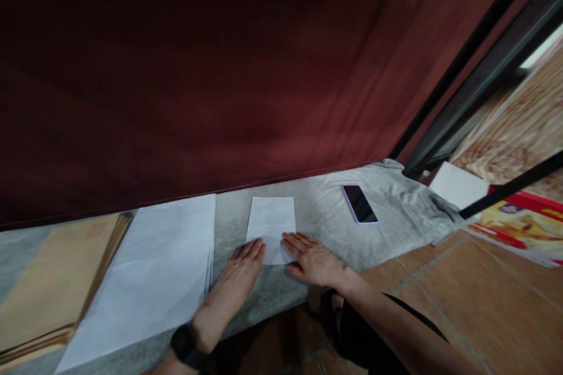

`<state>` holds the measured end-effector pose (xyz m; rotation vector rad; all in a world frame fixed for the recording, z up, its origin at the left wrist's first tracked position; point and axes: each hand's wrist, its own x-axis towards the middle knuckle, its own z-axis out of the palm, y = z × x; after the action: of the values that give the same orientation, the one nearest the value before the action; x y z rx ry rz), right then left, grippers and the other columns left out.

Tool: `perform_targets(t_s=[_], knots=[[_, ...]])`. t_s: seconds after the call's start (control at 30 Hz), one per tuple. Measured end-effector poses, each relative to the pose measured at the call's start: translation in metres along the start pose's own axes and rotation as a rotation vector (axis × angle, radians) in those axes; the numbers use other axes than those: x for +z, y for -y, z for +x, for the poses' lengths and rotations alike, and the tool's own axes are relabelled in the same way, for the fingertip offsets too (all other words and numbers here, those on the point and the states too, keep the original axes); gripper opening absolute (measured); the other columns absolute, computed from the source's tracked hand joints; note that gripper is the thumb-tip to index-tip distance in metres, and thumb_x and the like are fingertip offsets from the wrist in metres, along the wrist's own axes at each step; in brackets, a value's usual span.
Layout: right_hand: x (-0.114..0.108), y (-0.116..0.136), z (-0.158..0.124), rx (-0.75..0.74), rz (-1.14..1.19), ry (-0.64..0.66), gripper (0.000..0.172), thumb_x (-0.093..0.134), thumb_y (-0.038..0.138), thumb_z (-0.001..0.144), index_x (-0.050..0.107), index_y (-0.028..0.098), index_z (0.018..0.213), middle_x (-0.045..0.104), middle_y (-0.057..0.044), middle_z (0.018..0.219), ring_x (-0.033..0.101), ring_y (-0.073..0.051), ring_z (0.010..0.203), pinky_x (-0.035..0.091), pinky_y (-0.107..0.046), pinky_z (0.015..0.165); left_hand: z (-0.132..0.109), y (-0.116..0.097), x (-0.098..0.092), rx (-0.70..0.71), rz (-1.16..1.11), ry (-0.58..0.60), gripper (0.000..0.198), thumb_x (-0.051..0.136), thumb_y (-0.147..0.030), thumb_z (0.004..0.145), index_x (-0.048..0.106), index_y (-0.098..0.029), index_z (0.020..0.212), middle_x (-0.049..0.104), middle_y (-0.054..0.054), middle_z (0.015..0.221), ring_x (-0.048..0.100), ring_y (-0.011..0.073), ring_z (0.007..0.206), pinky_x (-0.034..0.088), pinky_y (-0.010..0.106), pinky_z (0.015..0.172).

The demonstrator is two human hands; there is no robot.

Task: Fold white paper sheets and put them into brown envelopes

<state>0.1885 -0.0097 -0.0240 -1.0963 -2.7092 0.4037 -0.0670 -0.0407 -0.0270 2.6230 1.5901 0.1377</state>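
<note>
White paper (pixel 273 217), creased across, rests on the grey cloth-covered surface (pixel 323 217). We lay our left hand (pixel 245 262) on its near left edge and our right hand (pixel 313 259) on its near right, each grip flat, straight-fingered and unclenched. Larger white sheets (pixel 152 269) and a brown paper stack (pixel 61 275) lie to the left, a phone (pixel 360 205) to the right.

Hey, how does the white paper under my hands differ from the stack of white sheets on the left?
The paper is much smaller than the sheet stack. Your left hand and right hand rest on the paper; neither rests on the sheet stack. Both are white and lie on the gray cloth.
</note>
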Motion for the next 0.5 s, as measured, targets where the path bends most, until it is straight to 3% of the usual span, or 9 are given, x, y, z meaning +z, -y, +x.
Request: perform_targets(t_s=[0.3,0.4,0.5], knots=[[-0.013,-0.014,-0.001,-0.037,0.147,0.029,0.069,0.066,0.025,0.088,0.045,0.021,0.153,0.038,-0.01,0.162,0.038,-0.024,0.148,0.028,-0.044,0.125,0.007,-0.005,-0.034,-0.09,-0.12,0.031,0.042,0.041,-0.004,0.093,0.069,-0.015,0.121,0.071,0.014,0.127,0.068,0.0283,0.116,0.052,0.044,0.1],[-0.019,-0.021,-0.001,-0.028,0.234,0.002,0.059,0.058,0.012,0.088,0.056,0.025,0.145,0.053,-0.006,0.153,0.047,-0.021,0.142,0.032,-0.042,0.123,0.002,-0.007,-0.039,-0.059,-0.25,0.02,0.034,0.043,-0.009,0.096,0.073,-0.02,0.109,0.076,0.01,0.113,0.071,0.026,0.105,0.054,0.042,0.095],[-0.024,-0.028,-0.003,-0.007,0.38,0.003,0.057,0.052,0.005,0.087,0.065,0.03,0.136,0.066,-0.002,0.139,0.059,-0.019,0.131,0.043,-0.038,0.115,-0.003,-0.001,-0.035,-0.037,-0.386,-0.014,0.029,0.061,-0.017,0.09,0.073,-0.024,0.116,0.073,0.008,0.124,0.066,0.0272,0.118,0.049,0.045,0.105]])
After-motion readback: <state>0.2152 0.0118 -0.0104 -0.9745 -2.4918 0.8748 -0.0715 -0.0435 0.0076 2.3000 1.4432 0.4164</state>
